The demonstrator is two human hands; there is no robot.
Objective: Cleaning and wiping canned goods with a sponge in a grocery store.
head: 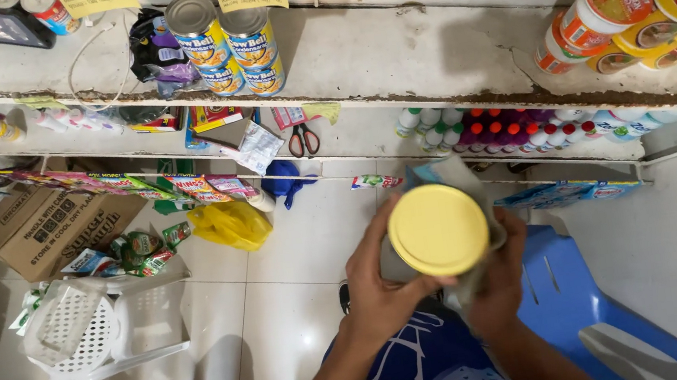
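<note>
Both hands up close: my left hand (381, 284) and right hand (494, 283) have fingers clenched around the yellow-lidded jar (438, 229), a grey cloth (450, 175) wrapped behind it. Lid on, wiping looks midway. At twelve o'clock, the shelf (390, 52) holds stacked cans (228, 43).

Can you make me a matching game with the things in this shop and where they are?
Things:
1. jar with the yellow lid
2. scissors
3. white basket
4. blue chair

Places:
A. on the floor at the left
B. held in both hands
C. on the lower shelf
D. at the lower right, beside the person

Pairs: 1-B, 2-C, 3-A, 4-D. The left hand and the right hand hold the jar together.
</note>
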